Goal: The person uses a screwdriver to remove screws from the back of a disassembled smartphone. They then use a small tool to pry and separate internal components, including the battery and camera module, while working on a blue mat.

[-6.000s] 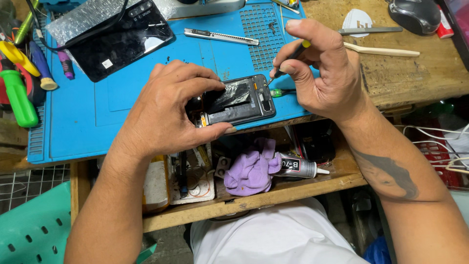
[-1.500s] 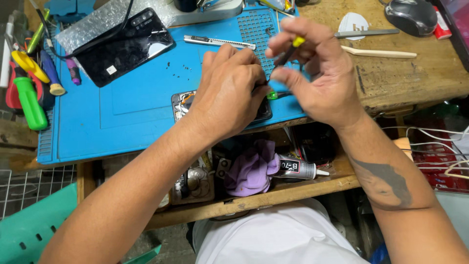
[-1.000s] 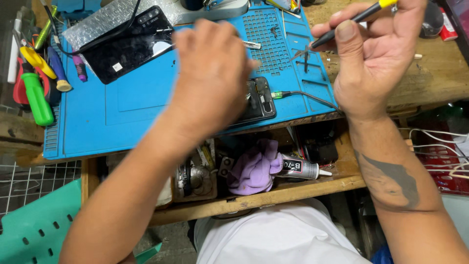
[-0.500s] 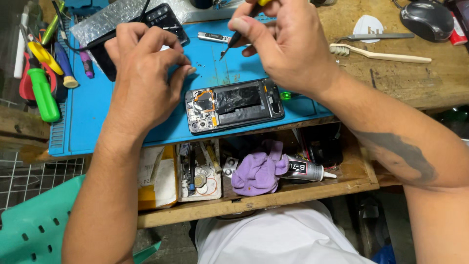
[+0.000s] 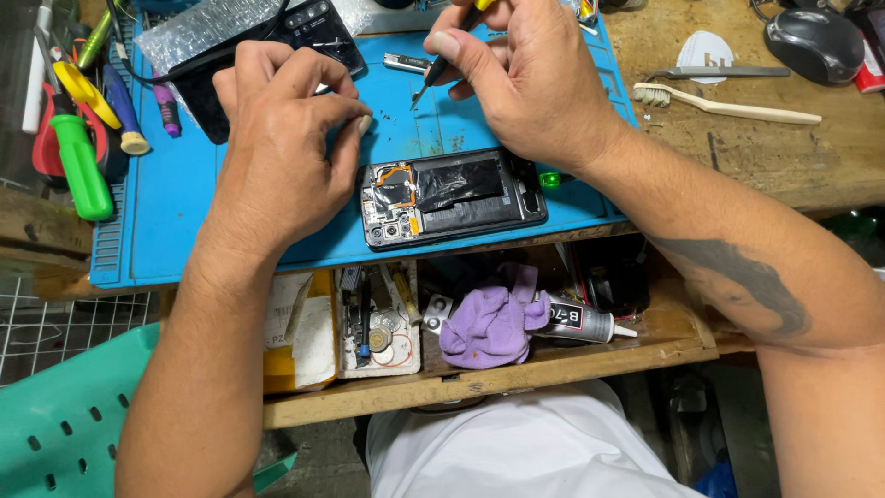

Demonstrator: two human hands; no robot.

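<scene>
1. Since half a second ago, both hands have drawn slightly closer together over the blue mat (image 5: 184, 212), above the opened phone (image 5: 452, 195).
2. The opened phone lies back-up near the mat's front edge, its circuit board and black battery cover exposed; neither hand touches it.
3. The right hand (image 5: 535, 83) grips a thin screwdriver (image 5: 442, 65), tip pointing down at tiny screws (image 5: 387, 116) on the mat.
4. The left hand (image 5: 281, 152) is curled, thumb and forefinger pinched near the screws; whether it holds one, I cannot tell.
5. A black phone back (image 5: 304, 37) lies at the mat's far edge.
6. A brush (image 5: 728, 103) rests on the wooden worktop (image 5: 784, 157) to the right.
</scene>
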